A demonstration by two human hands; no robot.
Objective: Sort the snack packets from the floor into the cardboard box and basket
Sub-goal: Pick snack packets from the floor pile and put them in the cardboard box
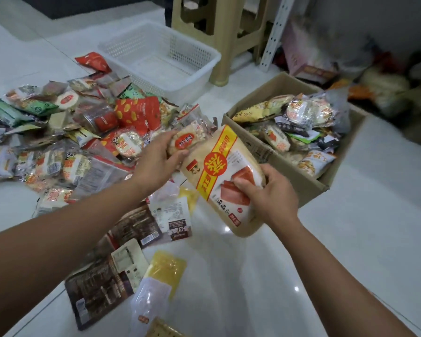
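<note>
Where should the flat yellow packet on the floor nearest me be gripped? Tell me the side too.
Pinch the yellow packet at its right edge, coming from the right over bare floor: it lies flat, and its left side is crowded by a brown packet.

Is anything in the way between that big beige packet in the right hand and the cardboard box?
Nothing visible. The right hand grips the packet close to the near wall of the box, with nothing between them. The box is open on top, though already heaped with other snacks.
</note>
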